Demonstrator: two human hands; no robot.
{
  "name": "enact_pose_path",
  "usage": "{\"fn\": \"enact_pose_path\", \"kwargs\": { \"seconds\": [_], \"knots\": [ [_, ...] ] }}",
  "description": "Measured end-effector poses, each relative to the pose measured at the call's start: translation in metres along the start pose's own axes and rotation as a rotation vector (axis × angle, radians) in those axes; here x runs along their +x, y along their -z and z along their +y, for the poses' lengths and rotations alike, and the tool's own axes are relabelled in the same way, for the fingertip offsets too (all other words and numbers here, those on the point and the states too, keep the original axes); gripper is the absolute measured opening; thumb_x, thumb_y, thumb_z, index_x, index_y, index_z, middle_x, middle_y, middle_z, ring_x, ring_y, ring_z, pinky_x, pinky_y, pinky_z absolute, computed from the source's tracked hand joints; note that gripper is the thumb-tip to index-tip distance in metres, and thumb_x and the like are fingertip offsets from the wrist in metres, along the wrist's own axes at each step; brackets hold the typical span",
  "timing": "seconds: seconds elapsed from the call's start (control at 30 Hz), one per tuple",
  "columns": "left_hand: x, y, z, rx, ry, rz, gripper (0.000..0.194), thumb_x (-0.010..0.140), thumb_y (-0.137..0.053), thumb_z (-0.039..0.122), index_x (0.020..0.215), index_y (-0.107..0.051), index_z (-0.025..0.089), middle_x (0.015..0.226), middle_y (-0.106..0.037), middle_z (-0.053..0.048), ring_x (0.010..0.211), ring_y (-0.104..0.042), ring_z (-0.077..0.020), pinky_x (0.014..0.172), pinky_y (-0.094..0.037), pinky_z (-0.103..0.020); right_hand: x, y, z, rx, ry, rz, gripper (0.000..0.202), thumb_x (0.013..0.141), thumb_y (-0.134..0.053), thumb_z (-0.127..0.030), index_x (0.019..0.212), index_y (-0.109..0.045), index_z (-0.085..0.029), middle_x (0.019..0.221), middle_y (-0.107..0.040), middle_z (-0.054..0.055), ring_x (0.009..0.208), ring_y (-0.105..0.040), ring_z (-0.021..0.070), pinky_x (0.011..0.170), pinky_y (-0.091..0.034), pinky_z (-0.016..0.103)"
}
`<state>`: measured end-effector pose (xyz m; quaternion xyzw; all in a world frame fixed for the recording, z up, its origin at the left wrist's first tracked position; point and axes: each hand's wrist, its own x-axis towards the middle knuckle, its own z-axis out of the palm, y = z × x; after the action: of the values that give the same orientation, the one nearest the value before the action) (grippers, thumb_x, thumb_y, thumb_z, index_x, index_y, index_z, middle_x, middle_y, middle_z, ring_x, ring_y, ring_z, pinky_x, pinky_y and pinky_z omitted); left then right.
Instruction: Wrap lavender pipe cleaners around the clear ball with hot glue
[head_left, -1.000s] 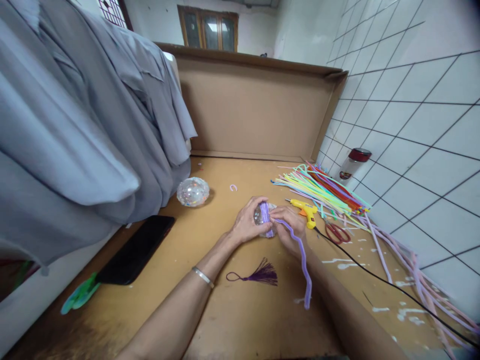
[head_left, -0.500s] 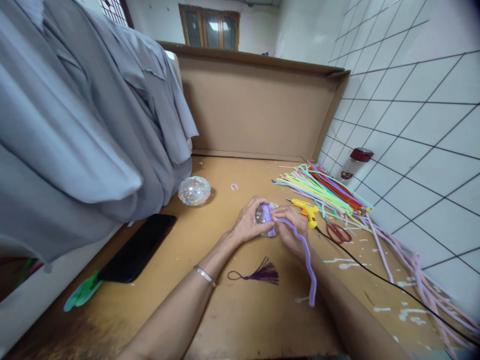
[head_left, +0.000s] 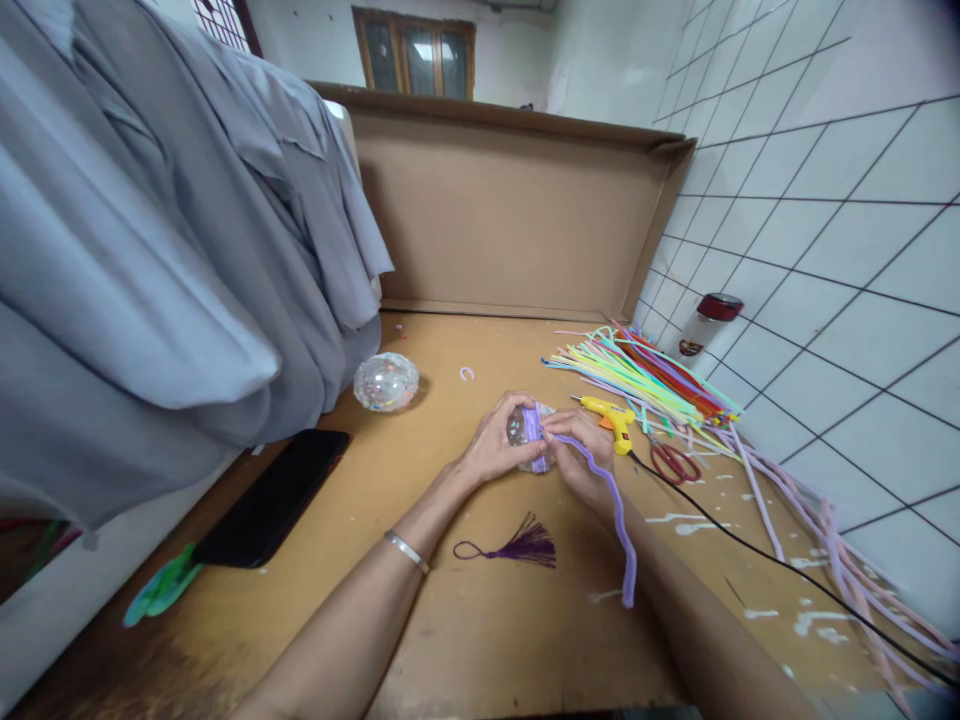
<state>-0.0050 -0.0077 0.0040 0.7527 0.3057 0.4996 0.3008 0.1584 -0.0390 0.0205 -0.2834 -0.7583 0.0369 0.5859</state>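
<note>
Near the middle of the table, my left hand [head_left: 498, 442] grips a small clear round container [head_left: 517, 427] with purple fuzzy stem wrapped around it. My right hand [head_left: 583, 447] is closed at the container's right side, pinching the purple pipe cleaner [head_left: 616, 505], whose loose end hangs down over my right wrist toward the table. The fingertips of both hands nearly meet on the purple band. A dark purple tassel [head_left: 521, 545] with a loop lies below the hands.
A clear bowl [head_left: 386, 382] and black phone [head_left: 274, 498] lie left, beside hanging grey cloth [head_left: 187, 260]. At right are a yellow glue gun [head_left: 619, 428] with black cord, red-handled scissors [head_left: 675, 462], colourful pipe cleaners [head_left: 645, 375] and a red-lidded jar [head_left: 709, 325]. Cardboard [head_left: 502, 215] stands behind.
The view has shifted very slightly. Both hands keep their hold, and the loose end of the purple pipe cleaner has moved slightly right.
</note>
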Motion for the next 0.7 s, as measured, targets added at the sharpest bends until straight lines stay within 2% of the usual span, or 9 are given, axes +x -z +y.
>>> {"fn": "enact_pose_path", "kwargs": {
  "seconds": [0.23, 0.7],
  "knots": [
    [0.0003, -0.0004, -0.0022, -0.056, -0.010, 0.000, 0.049, 0.069, -0.073, 0.038, 0.108, -0.049, 0.021, 0.114, -0.057, -0.007, 0.107, -0.056, -0.0219, 0.095, -0.044, -0.036, 0.0025, 0.0009, -0.0023, 0.007, 0.016, 0.007, 0.011, 0.082, -0.058, -0.015, 0.084, -0.062, -0.025, 0.081, -0.068, 0.002, 0.078, -0.065, 0.0189, 0.070, -0.053, 0.035],
    [-0.0004, 0.0000, -0.0016, -0.026, -0.007, -0.013, 0.050, 0.071, -0.072, 0.038, 0.112, -0.049, 0.020, 0.116, -0.057, -0.008, 0.110, -0.056, -0.0230, 0.099, -0.044, -0.038, 0.0041, 0.0029, -0.0015, -0.039, 0.059, -0.049, 0.009, 0.083, -0.055, -0.016, 0.081, -0.061, -0.023, 0.081, -0.068, 0.005, 0.078, -0.064, 0.0193, 0.070, -0.052, 0.037]
  ]
}}
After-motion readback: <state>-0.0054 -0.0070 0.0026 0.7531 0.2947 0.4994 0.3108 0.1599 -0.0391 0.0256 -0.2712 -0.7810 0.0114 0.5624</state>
